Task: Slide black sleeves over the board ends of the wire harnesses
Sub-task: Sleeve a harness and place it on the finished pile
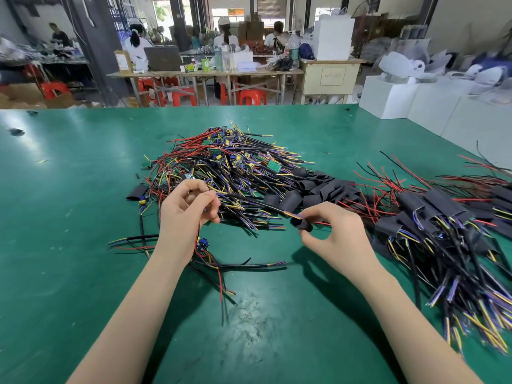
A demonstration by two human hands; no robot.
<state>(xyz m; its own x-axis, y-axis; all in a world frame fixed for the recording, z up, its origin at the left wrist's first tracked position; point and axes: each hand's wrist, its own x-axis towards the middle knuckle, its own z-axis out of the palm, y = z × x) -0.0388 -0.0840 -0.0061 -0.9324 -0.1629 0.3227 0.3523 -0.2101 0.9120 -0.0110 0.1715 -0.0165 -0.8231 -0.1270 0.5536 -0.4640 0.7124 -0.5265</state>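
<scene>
Lining up: the right hand is pinching a short black sleeve between thumb and fingertips, just right of the frame's centre, its open mouth facing up and to the left.
Harness in hand: the left hand is gripping one wire harness — fingers curled round the cable left of centre, with the small board end hanging below the palm.
Long axis: the held cable is running from the left hand down and to the right, its coloured wire tips ending right at the sleeve's mouth; whether they are touching is too close to tell.
Which hand is nearer: the right hand is holding the sleeve — the cable tip is meeting it from the upper left.
Judgement: the sleeve probably has to travel leftward along this line toward the board end.
Supply: loose sleeves are lying right of centre, unsleeved harnesses are piling up above the hands on the green table.
Finished: sleeved harnesses are lying at the right edge.
</scene>
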